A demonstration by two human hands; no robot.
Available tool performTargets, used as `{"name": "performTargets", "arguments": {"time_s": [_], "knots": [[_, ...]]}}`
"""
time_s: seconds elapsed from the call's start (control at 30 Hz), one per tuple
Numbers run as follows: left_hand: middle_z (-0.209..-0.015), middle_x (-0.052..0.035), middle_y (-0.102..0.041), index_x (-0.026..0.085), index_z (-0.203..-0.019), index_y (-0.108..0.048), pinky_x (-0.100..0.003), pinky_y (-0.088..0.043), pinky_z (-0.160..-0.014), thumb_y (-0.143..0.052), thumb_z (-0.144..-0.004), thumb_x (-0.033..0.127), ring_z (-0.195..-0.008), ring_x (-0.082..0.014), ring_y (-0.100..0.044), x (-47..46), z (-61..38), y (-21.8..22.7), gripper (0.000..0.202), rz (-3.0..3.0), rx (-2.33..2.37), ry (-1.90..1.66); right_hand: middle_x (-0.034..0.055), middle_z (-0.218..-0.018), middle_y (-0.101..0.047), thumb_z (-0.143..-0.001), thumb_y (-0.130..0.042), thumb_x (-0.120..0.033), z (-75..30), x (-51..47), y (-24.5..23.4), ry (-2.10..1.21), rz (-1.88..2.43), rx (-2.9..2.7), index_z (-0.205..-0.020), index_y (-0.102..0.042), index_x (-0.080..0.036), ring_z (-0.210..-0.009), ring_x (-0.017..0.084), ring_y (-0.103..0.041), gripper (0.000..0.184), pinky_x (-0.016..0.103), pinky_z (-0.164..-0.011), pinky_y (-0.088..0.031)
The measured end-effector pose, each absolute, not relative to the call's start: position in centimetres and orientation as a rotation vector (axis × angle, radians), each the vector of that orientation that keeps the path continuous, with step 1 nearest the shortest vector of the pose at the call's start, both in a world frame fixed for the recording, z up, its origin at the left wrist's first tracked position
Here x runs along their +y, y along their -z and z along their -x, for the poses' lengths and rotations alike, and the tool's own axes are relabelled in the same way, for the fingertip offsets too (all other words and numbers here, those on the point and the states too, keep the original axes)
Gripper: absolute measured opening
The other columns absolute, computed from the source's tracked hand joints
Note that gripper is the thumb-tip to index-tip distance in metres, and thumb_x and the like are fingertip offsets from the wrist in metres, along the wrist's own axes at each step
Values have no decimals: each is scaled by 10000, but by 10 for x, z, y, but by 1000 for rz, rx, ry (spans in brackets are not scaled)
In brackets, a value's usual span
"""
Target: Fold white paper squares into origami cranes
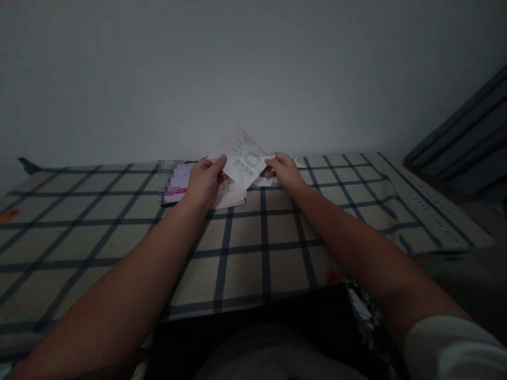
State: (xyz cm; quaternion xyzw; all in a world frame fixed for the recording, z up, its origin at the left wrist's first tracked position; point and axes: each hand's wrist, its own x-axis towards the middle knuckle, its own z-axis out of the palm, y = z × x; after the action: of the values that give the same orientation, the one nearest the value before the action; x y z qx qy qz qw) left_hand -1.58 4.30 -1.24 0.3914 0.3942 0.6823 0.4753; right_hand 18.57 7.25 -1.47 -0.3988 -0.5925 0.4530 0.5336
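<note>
A partly folded sheet of printed paper (246, 164) is stretched between my two hands, its upper corner pointing toward the wall. My left hand (205, 179) pinches its left side between thumb and fingers. On the right side, my right hand (284, 168) grips the paper the same way. More white printed sheets (229, 196) lie on the table beneath it, partly hidden by the held paper and my left hand. Just left of my left hand lies a tablet or phone (180, 182) with a lit purple and pink screen.
The table has a checked cloth (245, 248) with dark lines, and lettering along its right end. A plain wall (253, 68) stands right behind it. At the far right hangs dark draped fabric (463, 142). A small orange thing (8, 215) sits at the left edge.
</note>
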Motion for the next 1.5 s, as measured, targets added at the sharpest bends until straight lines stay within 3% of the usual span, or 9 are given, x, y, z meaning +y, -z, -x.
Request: {"name": "performTargets", "arguments": {"time_s": [0.13,0.43,0.6,0.73,0.87,1.1,1.23,1.37,1.5], "knots": [[-838,-41,-732,184,-764,-590,-292,-603,-750,-821,-744,325,-816,-180,-723,45,18,15,271,-968,957,-1678,25,-783,-673,-907,-559,-207,-187,73,15,-1187,987,-1369,-785,-594,-188,-711,113,-638,128,192,-532,-475],[-902,-47,-755,165,-846,-679,-278,-626,-732,-758,-739,168,-814,-173,-728,38,15,9,133,-1011,911,-1598,23,-852,-702,-911,-647,-379,-191,80,21,-1165,962,-1326,-864,-568,-209,-712,113,-646,194,208,-553,-505],[-897,-62,-760,161,-856,-661,-248,-624,-694,-690,-847,205,-772,-157,-730,37,16,4,55,-909,870,-1590,21,-891,-701,-901,-647,-352,-192,85,27,-1121,907,-1378,-1012,-555,-231,-714,116,-648,189,237,-604,-537],[-952,-91,-768,147,-937,-672,-248,-622,-719,-626,-916,270,-785,-168,-742,39,18,2,133,-828,852,-1578,8,-930,-668,-898,-626,-349,-192,87,30,-980,846,-1512,-1171,-530,-269,-730,116,-632,300,222,-580,-523],[-865,-81,-763,151,-983,-676,-278,-633,-757,-580,-952,310,-790,-199,-753,40,18,1,187,-741,875,-1583,58,-1057,-635,-891,-538,-258,-194,84,28,-856,812,-1646,-1004,-666,-213,-870,143,-632,177,227,-611,-553],[-997,-111,-777,151,-1119,-668,-315,-623,-872,-475,-992,337,-961,-224,-761,41,21,3,296,-711,782,-1598,72,-1105,-641,-801,-497,-112,-195,79,26,-743,771,-1830,-1053,-749,-206,-1028,186,-627,368,317,-803,-587],[-1116,-135,-761,150,-1138,-666,-370,-591,-963,-473,-986,392,-1106,-252,-724,41,20,6,344,-776,764,-1602,69,-1094,-674,-821,-649,-234,-194,74,23,-704,762,-1845,-1035,-751,-217,-1060,193,-628,238,337,-879,-548],[-996,-132,-766,161,-1025,-676,-375,-614,-898,-527,-952,443,-1001,-264,-749,41,20,8,328,-833,838,-1572,47,-986,-699,-850,-694,-375,-193,67,17,-749,799,-1796,-908,-750,-222,-953,178,-635,173,327,-868,-510],[-872,-101,-737,193,-912,-641,-368,-620,-832,-567,-909,577,-931,-271,-758,40,21,7,391,-896,899,-1515,6,-747,-626,-868,-677,-452,-194,67,15,-734,885,-1738,-774,-703,-195,-751,153,-563,275,286,-721,-451]]}}
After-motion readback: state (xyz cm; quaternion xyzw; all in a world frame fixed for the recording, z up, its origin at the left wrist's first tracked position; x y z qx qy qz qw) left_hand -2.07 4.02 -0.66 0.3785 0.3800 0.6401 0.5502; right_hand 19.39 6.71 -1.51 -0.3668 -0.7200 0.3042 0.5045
